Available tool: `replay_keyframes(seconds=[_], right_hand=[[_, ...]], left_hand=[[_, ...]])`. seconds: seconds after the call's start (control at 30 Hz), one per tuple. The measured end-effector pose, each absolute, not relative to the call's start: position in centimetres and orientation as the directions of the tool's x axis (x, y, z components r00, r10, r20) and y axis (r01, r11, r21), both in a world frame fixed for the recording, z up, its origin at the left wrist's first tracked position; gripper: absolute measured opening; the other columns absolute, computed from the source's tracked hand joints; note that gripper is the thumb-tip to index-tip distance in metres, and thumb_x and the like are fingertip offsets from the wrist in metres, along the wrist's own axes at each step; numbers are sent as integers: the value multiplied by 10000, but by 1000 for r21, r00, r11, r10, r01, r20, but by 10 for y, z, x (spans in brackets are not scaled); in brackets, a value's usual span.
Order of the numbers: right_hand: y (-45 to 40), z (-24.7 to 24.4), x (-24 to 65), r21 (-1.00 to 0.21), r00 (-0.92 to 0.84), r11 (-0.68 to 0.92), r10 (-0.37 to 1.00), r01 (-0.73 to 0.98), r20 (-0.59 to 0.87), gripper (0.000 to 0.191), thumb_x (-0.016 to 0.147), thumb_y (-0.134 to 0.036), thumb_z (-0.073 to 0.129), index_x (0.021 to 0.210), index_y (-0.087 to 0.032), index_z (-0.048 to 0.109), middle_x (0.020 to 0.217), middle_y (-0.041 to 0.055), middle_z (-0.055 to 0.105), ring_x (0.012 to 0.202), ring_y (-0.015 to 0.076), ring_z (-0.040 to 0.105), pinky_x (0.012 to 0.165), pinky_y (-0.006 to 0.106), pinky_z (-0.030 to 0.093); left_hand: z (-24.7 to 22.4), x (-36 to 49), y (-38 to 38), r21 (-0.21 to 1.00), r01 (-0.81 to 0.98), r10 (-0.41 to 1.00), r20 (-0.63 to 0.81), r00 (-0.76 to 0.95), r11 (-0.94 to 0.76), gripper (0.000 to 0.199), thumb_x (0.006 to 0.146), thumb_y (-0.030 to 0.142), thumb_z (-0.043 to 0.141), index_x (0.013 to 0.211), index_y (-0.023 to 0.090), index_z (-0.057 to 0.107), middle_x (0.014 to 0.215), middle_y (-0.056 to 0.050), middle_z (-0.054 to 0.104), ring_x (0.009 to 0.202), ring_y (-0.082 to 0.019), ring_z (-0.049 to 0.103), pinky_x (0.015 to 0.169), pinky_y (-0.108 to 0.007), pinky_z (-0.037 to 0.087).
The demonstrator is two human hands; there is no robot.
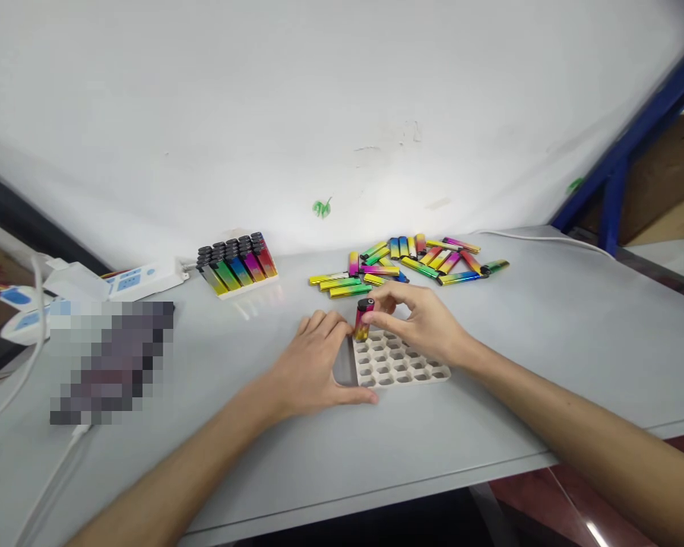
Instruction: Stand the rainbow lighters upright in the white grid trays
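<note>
A pink-and-yellow lighter [363, 320] with a black top stands upright at the far left corner of a white tray [402, 378] with rows of holes. My right hand [413, 315] pinches this lighter between thumb and fingers; its lower end is at the corner hole. My left hand [316, 365] is spread on the table along the tray's left side. Its fingertips are near the lighter and its thumb lies by the near left corner. Whether the left hand presses on the tray I cannot tell. The other holes in sight hold nothing.
Loose colourful lighters [422, 262] lie in a pile behind the tray, near the wall. At the back left stands a second tray filled with upright lighters [239, 262]. A power strip [142, 279], a white cable [31, 357] and a blurred-out dark object [114, 365] lie on the left.
</note>
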State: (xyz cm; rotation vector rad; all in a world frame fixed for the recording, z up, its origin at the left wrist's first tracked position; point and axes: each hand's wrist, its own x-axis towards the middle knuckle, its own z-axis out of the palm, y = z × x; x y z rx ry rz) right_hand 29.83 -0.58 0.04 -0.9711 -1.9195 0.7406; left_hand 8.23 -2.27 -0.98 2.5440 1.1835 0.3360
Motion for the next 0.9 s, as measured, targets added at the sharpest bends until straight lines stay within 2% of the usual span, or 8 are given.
replay_keyframes(seconds=[0.23, 0.5, 0.67, 0.73, 0.83, 0.9], right_hand=[[-11, 6, 298, -820, -404, 452, 863, 351, 303, 248, 858, -452, 697, 935, -220, 654, 731, 0, 653, 686, 165, 590, 657, 300, 463], [-13, 9, 298, -848, -485, 431, 838, 308, 250, 225, 861, -428, 691, 909, -213, 643, 793, 16, 676, 722, 164, 603, 684, 295, 474], [-8, 4, 299, -756, -472, 497, 835, 426, 283, 222, 878, -404, 682, 820, -218, 575, 723, -16, 638, 685, 146, 569, 667, 283, 437], [-6, 1, 300, -713, -501, 530, 817, 460, 284, 241, 877, -410, 686, 786, -216, 575, 712, -21, 630, 677, 143, 555, 664, 283, 423], [-2, -2, 302, -685, -538, 551, 799, 476, 269, 275, 895, -475, 651, 809, -216, 622, 767, 1, 655, 731, 162, 574, 686, 294, 426], [3, -3, 306, -652, -512, 557, 810, 515, 286, 321, 961, -497, 536, 864, -217, 660, 844, 29, 680, 806, 186, 593, 740, 318, 437]], left_hand=[[-8, 81, -23, 376, 693, 768, 87, 634, -615, 676, 702, 753, 657, 1089, 208, 558, 1120, -92, 544, 1002, -295, 464, 912, -495, 402], [-8, 81, -24, 394, 681, 762, 85, 642, -618, 654, 685, 777, 661, 988, 207, 553, 1130, -89, 543, 1013, -293, 462, 929, -501, 404], [-6, 83, -24, 383, 686, 760, 73, 645, -619, 630, 716, 736, 661, 1040, 208, 547, 1127, -91, 546, 1007, -294, 467, 922, -496, 400], [-6, 83, -24, 380, 684, 758, 79, 647, -623, 614, 715, 737, 662, 999, 206, 541, 1125, -93, 546, 1008, -293, 465, 919, -490, 399], [-6, 81, -23, 372, 684, 758, 92, 646, -628, 606, 709, 745, 660, 967, 211, 538, 1086, -85, 552, 994, -290, 470, 904, -480, 401], [-6, 79, -21, 364, 684, 757, 103, 645, -632, 616, 702, 756, 655, 973, 215, 536, 1064, -79, 553, 979, -287, 471, 893, -476, 402]])
